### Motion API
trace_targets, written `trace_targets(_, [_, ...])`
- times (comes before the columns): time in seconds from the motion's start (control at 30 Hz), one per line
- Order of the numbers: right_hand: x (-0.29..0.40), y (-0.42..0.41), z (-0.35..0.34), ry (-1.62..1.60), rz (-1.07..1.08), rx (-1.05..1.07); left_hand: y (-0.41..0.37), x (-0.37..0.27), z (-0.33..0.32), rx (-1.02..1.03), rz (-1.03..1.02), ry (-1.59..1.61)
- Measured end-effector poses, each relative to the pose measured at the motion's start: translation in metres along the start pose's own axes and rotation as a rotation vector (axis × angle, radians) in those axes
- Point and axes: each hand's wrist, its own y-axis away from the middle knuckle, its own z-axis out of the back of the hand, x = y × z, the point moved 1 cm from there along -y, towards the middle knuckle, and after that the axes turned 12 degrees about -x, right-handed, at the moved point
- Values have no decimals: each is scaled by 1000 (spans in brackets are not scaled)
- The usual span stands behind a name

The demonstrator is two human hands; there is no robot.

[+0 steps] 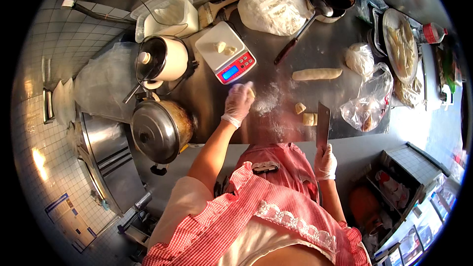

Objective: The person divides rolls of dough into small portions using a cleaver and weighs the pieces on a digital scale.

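Observation:
My left hand (239, 102), in a clear plastic glove, is just below the digital kitchen scale (225, 52) and holds a small piece of dough (251, 92). Small dough pieces (220, 47) lie on the scale's white platform. In my gloved right hand (325, 162) is the handle of a cleaver (323, 122), its blade standing over the table's front edge. Left of the blade are cut dough pieces (309, 119), with another piece (300, 108) just above them. A dough roll (317, 74) lies farther back. White flour (269, 99) is scattered on the steel worktable.
A lidded pot (159, 132) and an electric cooker (162, 58) stand left. At the back are a plastic tub (170, 14), a bag of white contents (273, 7), a dark-handled utensil (295, 40) and pans (334, 2). Plastic bags (369, 99) and an oval platter (401, 46) are right.

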Motion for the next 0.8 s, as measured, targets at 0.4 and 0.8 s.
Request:
trace_targets(0.4, [38, -7, 4, -11, -42, 45, -154, 87, 70, -100, 185, -536])
trace_targets(0.8, [57, -5, 5, -14, -177, 110, -181, 69, 20, -8, 61, -281])
